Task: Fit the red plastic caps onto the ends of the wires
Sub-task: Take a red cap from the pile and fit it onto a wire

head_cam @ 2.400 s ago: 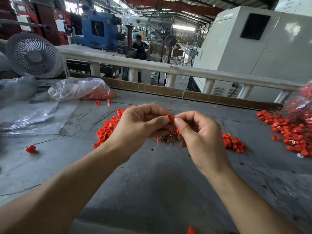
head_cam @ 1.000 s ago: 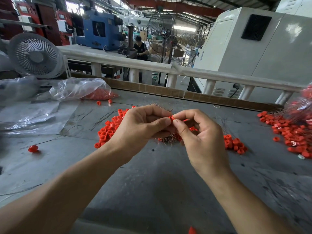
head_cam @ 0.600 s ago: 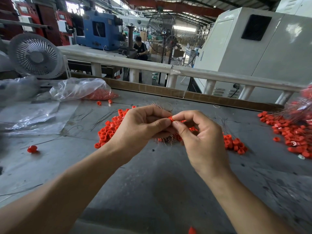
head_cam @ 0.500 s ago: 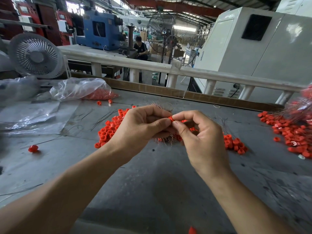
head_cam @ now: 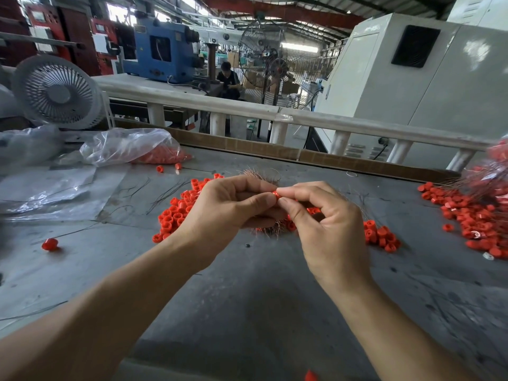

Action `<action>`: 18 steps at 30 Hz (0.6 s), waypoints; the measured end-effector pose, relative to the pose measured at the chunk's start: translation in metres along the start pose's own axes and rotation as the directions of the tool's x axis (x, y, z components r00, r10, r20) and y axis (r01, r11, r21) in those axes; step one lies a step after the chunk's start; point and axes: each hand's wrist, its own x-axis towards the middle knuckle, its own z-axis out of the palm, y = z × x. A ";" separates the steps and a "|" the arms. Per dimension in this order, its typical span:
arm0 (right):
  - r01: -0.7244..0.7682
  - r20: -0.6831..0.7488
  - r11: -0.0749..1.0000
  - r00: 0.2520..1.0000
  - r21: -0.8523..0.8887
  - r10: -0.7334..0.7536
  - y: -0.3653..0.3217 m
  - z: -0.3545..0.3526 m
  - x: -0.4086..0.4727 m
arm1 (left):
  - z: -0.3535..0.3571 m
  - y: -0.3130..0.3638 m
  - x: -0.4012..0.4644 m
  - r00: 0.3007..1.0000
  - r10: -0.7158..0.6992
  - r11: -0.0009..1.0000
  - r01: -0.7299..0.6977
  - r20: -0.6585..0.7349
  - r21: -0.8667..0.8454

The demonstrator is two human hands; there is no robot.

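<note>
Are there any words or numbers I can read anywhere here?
None can be read.
Red cabinets: pale labels, too blurred.
Blue machine: small plate, too small.
Red caps: no print visible.

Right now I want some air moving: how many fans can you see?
2. A white desk fan stands at the far left behind the table, beside the plastic bags. A tall metal pedestal fan stands on the factory floor beyond the white railing. Others may be hidden behind machinery.

One head-worn wide-angle view looks forward and down, close over the grey table (head_cam: 247, 312).
</note>
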 end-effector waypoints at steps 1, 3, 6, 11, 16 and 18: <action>0.000 -0.003 1.000 1.000 0.005 0.000 0.000 0.000 0.000 | 0.000 0.000 0.000 1.000 -0.005 1.000 0.005 0.002 -0.009; 0.006 -0.007 1.000 1.000 0.006 -0.006 0.000 0.000 0.000 | 0.000 0.001 0.000 1.000 -0.018 1.000 0.018 0.006 -0.023; 0.026 -0.009 1.000 1.000 -0.014 -0.026 -0.001 0.000 0.000 | -0.001 0.001 0.000 0.999 -0.035 0.999 0.035 0.009 -0.028; 0.033 -0.015 0.999 0.999 -0.023 -0.034 -0.001 0.001 0.000 | -0.002 0.003 0.001 0.999 -0.037 0.999 0.037 0.017 -0.008; -0.003 -0.016 1.000 1.000 0.018 0.003 -0.001 0.001 0.000 | -0.003 0.002 0.001 1.000 -0.011 1.000 0.011 0.022 0.018; -0.023 -0.020 0.998 0.999 0.050 0.024 -0.001 0.002 0.000 | -0.003 0.001 0.001 1.000 0.006 0.999 -0.007 0.024 0.035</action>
